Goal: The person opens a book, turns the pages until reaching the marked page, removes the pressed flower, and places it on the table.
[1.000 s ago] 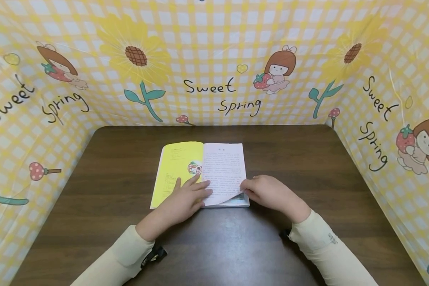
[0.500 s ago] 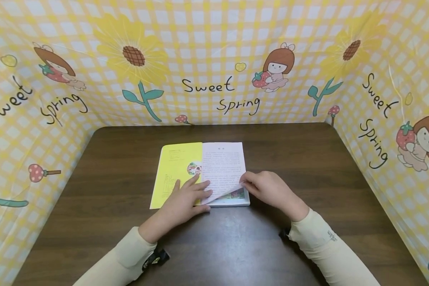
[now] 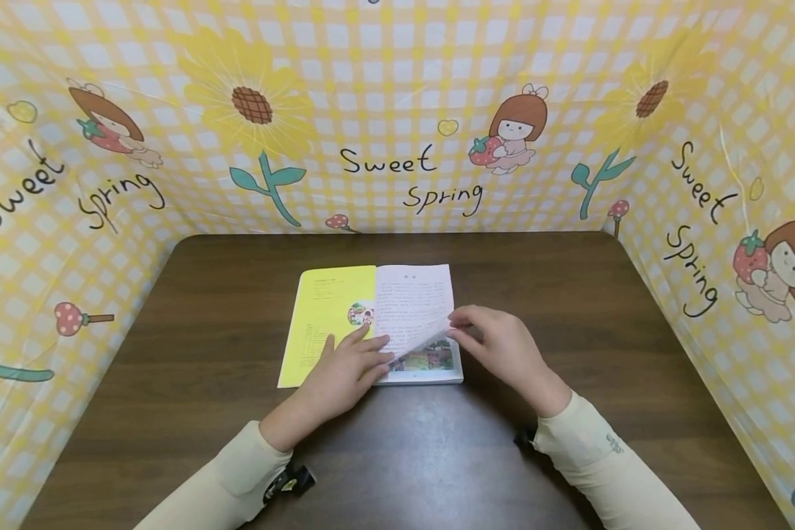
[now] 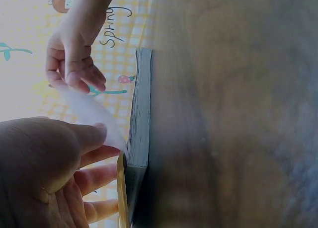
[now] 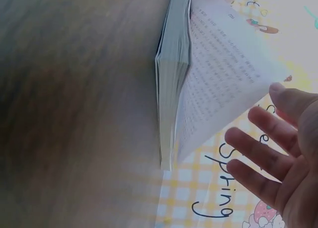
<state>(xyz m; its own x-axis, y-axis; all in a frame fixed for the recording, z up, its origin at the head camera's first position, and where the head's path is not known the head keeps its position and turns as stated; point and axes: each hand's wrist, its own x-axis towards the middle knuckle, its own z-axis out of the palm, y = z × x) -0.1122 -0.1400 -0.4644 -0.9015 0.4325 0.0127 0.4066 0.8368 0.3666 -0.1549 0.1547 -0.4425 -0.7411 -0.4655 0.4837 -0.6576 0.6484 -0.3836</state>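
An open book (image 3: 327,294) lies on the dark wooden table, its yellow inside cover to the left. On the right is a white page of text (image 3: 411,302), its near corner lifted and curling up. Beneath that page a colour picture (image 3: 430,358) shows. My right hand (image 3: 503,346) pinches the page's lifted corner between thumb and forefinger; in the right wrist view the page (image 5: 223,74) stands away from the thick block of pages (image 5: 171,84). My left hand (image 3: 344,368) lies spread across the book near its spine, fingers extended over the cover and the text page.
The brown table (image 3: 225,294) spreads around the book. A yellow checked cloth (image 3: 397,88) with printed flowers and lettering walls it in at the back and both sides. Dark wrist straps (image 3: 288,482) sit at the sleeve cuffs.
My right hand has moved up and away from the near edge, lifting the page corner higher. More of the colour picture underneath is uncovered. The left hand stays on the book.
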